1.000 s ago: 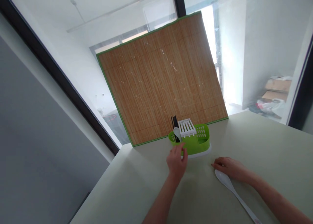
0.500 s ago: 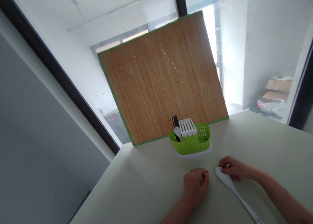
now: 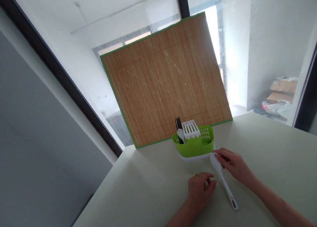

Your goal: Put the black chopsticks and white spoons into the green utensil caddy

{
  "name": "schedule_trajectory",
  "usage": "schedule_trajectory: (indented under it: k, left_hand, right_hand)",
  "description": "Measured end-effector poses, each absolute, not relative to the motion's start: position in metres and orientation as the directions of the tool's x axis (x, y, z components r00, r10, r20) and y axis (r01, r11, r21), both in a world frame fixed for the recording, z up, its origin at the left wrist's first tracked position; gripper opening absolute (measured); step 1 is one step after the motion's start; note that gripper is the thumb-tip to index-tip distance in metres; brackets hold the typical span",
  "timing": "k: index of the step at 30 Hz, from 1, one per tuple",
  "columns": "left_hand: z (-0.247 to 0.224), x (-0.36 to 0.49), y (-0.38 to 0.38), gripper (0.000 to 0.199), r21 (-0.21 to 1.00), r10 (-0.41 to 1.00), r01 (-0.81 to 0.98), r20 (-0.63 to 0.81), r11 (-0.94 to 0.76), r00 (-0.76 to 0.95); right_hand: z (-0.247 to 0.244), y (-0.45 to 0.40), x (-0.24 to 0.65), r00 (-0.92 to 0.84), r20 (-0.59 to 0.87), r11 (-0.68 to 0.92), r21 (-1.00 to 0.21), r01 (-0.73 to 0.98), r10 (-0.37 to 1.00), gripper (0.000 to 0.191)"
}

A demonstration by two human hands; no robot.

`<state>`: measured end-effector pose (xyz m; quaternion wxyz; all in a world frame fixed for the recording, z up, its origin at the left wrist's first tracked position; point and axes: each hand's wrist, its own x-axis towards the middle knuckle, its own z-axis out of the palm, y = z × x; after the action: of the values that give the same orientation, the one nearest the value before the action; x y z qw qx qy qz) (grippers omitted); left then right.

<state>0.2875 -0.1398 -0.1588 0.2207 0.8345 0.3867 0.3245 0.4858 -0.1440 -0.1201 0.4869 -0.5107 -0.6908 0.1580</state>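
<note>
A long white rice spoon (image 3: 223, 181) is pinched at its bowl end by my right hand (image 3: 234, 166). Its handle slants down toward me, with small dark print near the tip. My left hand (image 3: 201, 189) rests on the table just left of the handle, fingers curled, a gap between thumb and forefinger and nothing in it. Right behind the spoon's bowl stands a green utensil caddy (image 3: 195, 150) on a white base. Black chopsticks (image 3: 177, 124) and a small white spoon (image 3: 181, 135) stand in its left compartment; a white slotted rack (image 3: 191, 129) tops the middle.
The pale table (image 3: 138, 187) reaches to a glass wall. A bamboo mat (image 3: 165, 81) with green edging leans against the glass behind the caddy. Beyond the glass lie cardboard boxes (image 3: 283, 87) and a plastic bag. A grey panel (image 3: 44, 137) borders the left side.
My right hand has carried the rice spoon forward and left, up to the caddy's front right. The thumb and forefinger of my left hand have parted a little.
</note>
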Motion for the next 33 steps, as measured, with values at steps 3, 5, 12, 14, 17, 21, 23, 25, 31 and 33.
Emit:
schedule_trajectory:
  k: [3,5,12,14,17,21,23,25,31,33]
  left_hand:
    - [-0.160,0.288,-0.140,0.026,0.630,0.776,0.471,0.394,-0.618,0.492]
    - [-0.161,0.288,-0.141,0.027,0.627,0.757,0.442,0.420,-0.641,0.501]
    - [-0.166,0.286,-0.143,0.020,0.569,0.664,0.350,0.566,-0.744,0.489]
    - [-0.165,0.285,-0.145,0.025,0.553,0.634,0.324,0.585,-0.768,0.505]
    - [-0.164,0.285,-0.146,0.024,0.531,0.617,0.323,0.600,-0.784,0.510]
    - [-0.164,0.286,-0.146,0.004,0.533,0.640,0.356,0.611,-0.768,0.466]
    - [-0.164,0.287,-0.146,0.003,0.535,0.648,0.366,0.615,-0.761,0.449]
    - [-0.164,0.288,-0.146,0.004,0.541,0.656,0.371,0.616,-0.755,0.436]
    - [-0.163,0.292,-0.148,0.009,0.578,0.689,0.377,0.619,-0.724,0.376]
    - [-0.163,0.292,-0.148,0.011,0.591,0.706,0.386,0.613,-0.708,0.355]
  right_hand:
    - [-0.118,-0.155,0.470,0.024,0.688,0.555,-0.605,0.571,0.725,0.022]
    - [-0.119,-0.163,0.462,-0.002,0.758,0.618,-0.530,0.581,0.653,0.024]
    - [-0.120,-0.175,0.454,-0.060,0.842,0.677,-0.386,0.626,0.536,0.032]
    - [-0.119,-0.176,0.454,-0.038,0.856,0.677,-0.379,0.631,0.516,0.033]
    - [-0.120,-0.176,0.453,-0.029,0.857,0.681,-0.387,0.622,0.515,0.035]
    - [-0.123,-0.177,0.450,-0.059,0.852,0.699,-0.386,0.602,0.521,0.035]
    - [-0.124,-0.178,0.448,-0.060,0.851,0.699,-0.387,0.601,0.522,0.035]
    - [-0.125,-0.178,0.447,-0.058,0.849,0.699,-0.392,0.598,0.526,0.034]
    - [-0.130,-0.176,0.444,-0.101,0.808,0.689,-0.422,0.589,0.581,0.032]
    - [-0.133,-0.175,0.443,-0.142,0.784,0.689,-0.425,0.587,0.605,0.032]
